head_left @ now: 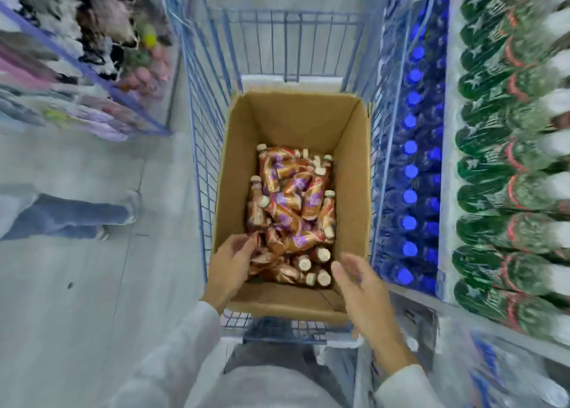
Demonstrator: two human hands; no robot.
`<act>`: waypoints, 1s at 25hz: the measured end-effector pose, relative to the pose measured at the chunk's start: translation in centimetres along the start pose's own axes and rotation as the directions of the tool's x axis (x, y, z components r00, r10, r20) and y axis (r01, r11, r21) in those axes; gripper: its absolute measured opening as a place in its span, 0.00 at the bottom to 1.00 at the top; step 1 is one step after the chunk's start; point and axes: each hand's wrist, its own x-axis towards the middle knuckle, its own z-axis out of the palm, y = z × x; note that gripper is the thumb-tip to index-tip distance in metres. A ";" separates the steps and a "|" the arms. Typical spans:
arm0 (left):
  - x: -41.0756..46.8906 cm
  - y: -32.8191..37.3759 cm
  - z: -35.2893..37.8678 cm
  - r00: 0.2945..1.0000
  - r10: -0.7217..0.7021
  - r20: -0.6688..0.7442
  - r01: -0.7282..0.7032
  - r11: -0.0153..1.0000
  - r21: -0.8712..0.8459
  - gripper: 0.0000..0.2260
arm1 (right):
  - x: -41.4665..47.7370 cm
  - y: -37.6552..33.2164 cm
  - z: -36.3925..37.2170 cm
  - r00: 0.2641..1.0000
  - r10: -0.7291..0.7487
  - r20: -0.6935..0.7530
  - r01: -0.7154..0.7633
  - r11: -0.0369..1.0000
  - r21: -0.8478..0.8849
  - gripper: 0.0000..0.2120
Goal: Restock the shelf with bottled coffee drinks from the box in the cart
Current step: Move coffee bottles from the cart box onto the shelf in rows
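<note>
Head view: the bottles (pixel 290 213) lie jumbled in the bottom of the box (pixel 354 167), which stands in the cart (pixel 200 130), so both hands must reach down past its tall walls. The left hand (pixel 229 264) curls into the pile, fingers touching a bottle but not clearly gripping. The right hand (pixel 364 296) hovers open and empty over the near right corner. The shelf (pixel 410 173) runs just right of the cart; the aisle to the left is open.
</note>
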 end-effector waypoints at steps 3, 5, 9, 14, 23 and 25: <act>2.5 -1.7 1.5 0.981 -0.146 0.129 0.144 0.989 0.026 0.12 | 1.7 0.4 0.8 0.999 0.027 0.020 -0.026 0.999 -0.029 0.06; 3.9 -2.2 2.8 0.967 -0.181 0.181 0.161 0.979 0.122 0.13 | 2.6 1.0 1.8 0.999 0.028 0.031 -0.027 0.999 -0.047 0.14; 7.7 -1.7 4.4 0.982 -0.045 0.184 -0.039 0.902 0.430 0.16 | 2.6 1.3 2.9 0.996 0.067 0.064 -0.064 0.997 -0.040 0.18; 13.2 0.4 5.5 0.720 -0.165 0.674 -0.663 0.123 0.739 0.25 | 1.7 2.8 3.0 0.993 0.096 0.062 -0.096 0.995 -0.001 0.17; 16.0 -1.3 6.8 0.296 -0.341 0.892 -0.881 -0.458 0.117 0.36 | 0.7 4.5 3.6 0.994 0.099 0.043 -0.103 0.991 0.089 0.18; 16.1 -0.8 6.8 0.296 -0.366 0.882 -0.894 -0.432 0.121 0.39 | 0.5 4.6 3.7 0.995 0.092 0.048 -0.096 0.992 0.085 0.18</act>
